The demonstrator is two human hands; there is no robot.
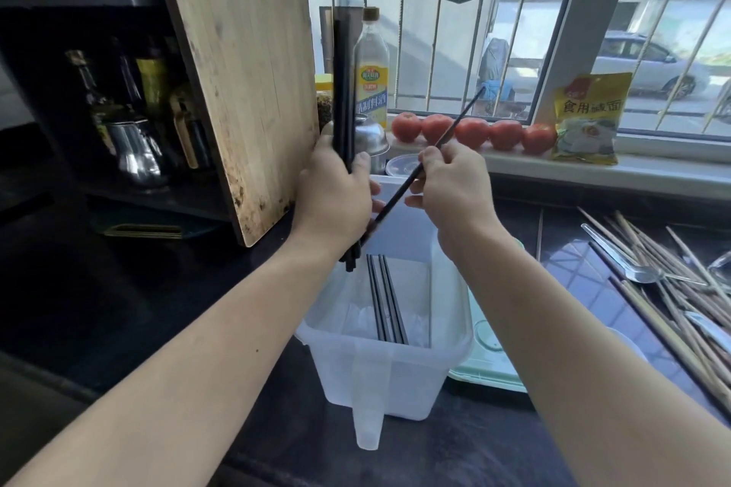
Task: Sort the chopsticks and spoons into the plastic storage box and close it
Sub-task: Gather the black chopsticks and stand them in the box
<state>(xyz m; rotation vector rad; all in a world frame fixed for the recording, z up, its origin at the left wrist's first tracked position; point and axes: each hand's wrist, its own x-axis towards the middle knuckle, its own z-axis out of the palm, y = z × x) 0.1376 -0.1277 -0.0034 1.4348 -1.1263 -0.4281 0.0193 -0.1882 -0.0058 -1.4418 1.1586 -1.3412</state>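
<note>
**Black chopsticks held over the open storage box**

Plastic storage box (385, 380), translucent, open, stands on the dark bench (166, 312) near centre. A few black chopsticks (385, 298) already lie inside along its length.

Left hand (336, 194) is wrapped around a bundle of black chopsticks (343, 91), held upright above the far left end of the box; lower tips poke out below the wrist, tops rise in front of the bottle (372, 67).

Right hand (451, 186) pinches a single black chopstick (449, 134), tilted, its upper end pointing far right toward the window, its lower end meeting the left hand's bundle.

Pale green lid (490, 364) lies flat on the bench, just right of the box and partly under it.

Further right: a loose heap of wooden chopsticks (672, 289) with metal spoons (637, 269) mixed in.

Far side: a row of tomatoes (474, 130) on the windowsill, a yellow packet (589, 119) leaning at their right end. Wooden cutting board (245, 83) stands tilted at left, against a dark shelf with a steel pot (136, 154)
</note>
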